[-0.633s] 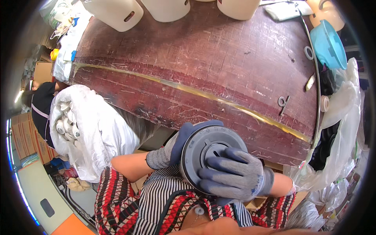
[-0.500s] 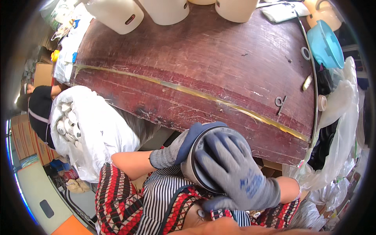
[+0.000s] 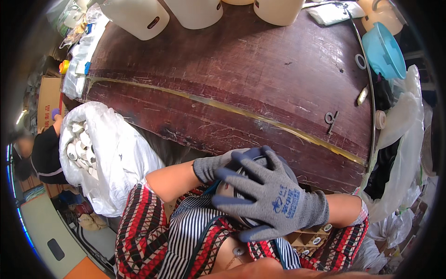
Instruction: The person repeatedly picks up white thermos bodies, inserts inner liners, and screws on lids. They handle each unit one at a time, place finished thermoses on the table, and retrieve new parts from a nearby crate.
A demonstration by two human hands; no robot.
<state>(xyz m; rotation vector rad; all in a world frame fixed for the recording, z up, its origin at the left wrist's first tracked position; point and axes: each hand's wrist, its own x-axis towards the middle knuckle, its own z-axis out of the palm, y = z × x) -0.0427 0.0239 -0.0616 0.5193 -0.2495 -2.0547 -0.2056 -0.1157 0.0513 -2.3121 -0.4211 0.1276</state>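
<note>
dark wooden table [image 3: 241, 79] fills upper view. white sack [image 3: 109, 158] of pale tubes at left, beside lap. round grey disc [image 3: 232, 190] held against chest below table edge, mostly hidden. right hand [image 3: 269, 195], gloved, spread flat over disc face, fingers splayed. left hand [image 3: 213, 167], gloved, cups disc's upper left rim.

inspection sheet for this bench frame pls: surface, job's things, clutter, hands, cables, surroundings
Surface: dark red-brown table, scratched, with a yellowish seam.
Job's things: round grey disc, mostly covered by the hands.
Clutter: white jugs along the far edge, blue funnel, scissors, tape rolls.
Hands: right hand, grey-gloved, spread flat over the disc; left hand holds its far rim.
Cables: nothing seen.
Surroundings: white bag of tubes at left; another person far left.
</note>
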